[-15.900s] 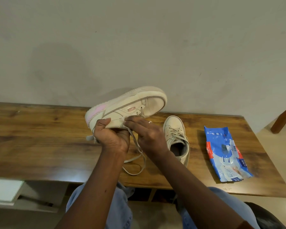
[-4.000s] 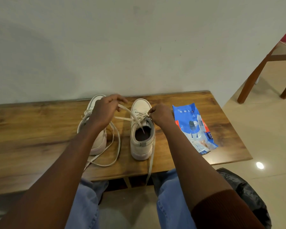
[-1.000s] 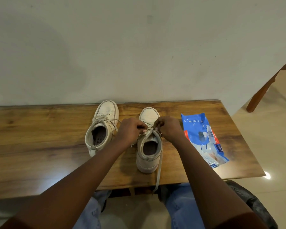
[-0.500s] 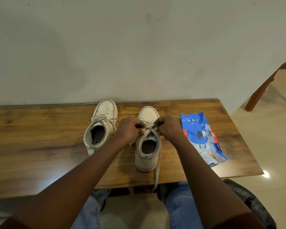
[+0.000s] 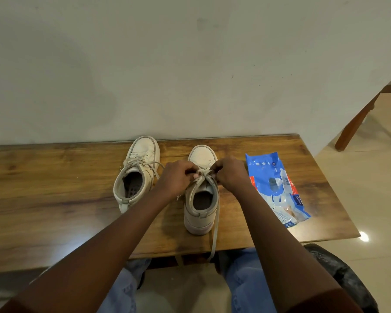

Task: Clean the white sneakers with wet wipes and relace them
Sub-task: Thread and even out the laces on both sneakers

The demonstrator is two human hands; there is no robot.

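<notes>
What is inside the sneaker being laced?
A grey insole shows through the opening of the sneaker. Farther forward, the inside is covered by the tongue, laces, left hand and right hand.

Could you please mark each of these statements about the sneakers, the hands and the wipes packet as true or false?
1. The left hand and the right hand both pinch the cream laces of the white high-top sneaker nearer the blue plastic wipes packet. True.
2. The other white high-top sneaker lies on its side. False: it stands upright on its sole, toe towards the wall.
3. The wipes packet lies on the brown wooden table, right of both sneakers. True.
4. One lace end hangs over the table's near edge. True.
5. The left hand holds a wet wipe. False: it holds only lace.
</notes>
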